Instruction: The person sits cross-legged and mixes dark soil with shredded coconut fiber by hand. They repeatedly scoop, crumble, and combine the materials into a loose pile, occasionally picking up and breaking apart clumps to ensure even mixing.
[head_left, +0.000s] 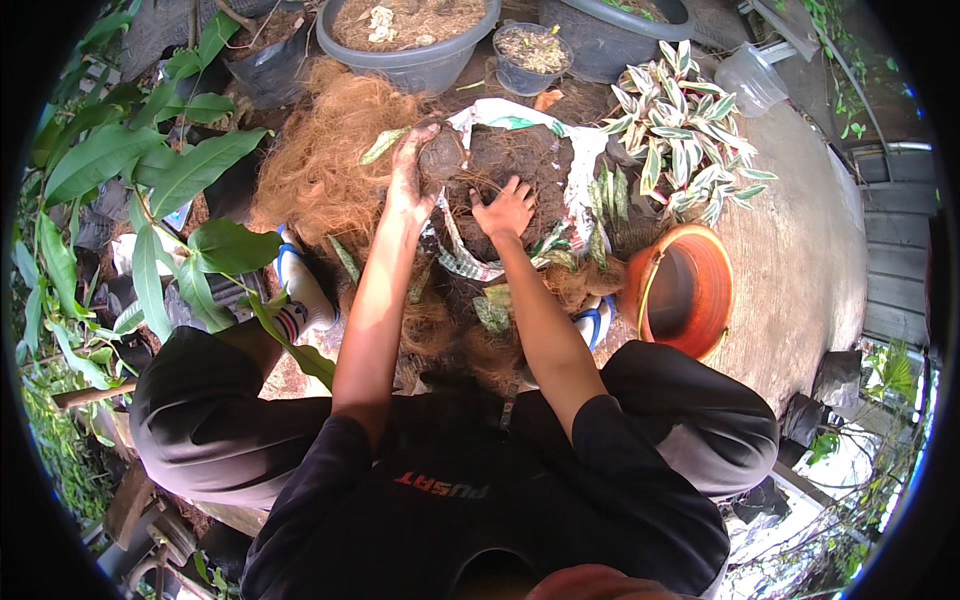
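Note:
A white sack (584, 165) with its rim folded down stands before me, filled with dark brown soil (525, 160). At its left side my left hand (408, 170), dirty with earth, curls round a rounded clump of soil (443, 158). My right hand (507, 210) rests on the soil inside the sack, its fingers spread and holding nothing. A pale-edged leaf (383, 146) lies beside my left fingers. Mottled green leaves (492, 310) lie by the sack's near side.
Brown coconut fibre (335, 150) is heaped at left. An orange bucket (690, 290) stands tilted at right, near a variegated plant (685, 130). Large grey pots (410, 65) and a small pot (532, 60) line the back. A leafy plant (150, 170) reaches in from the left.

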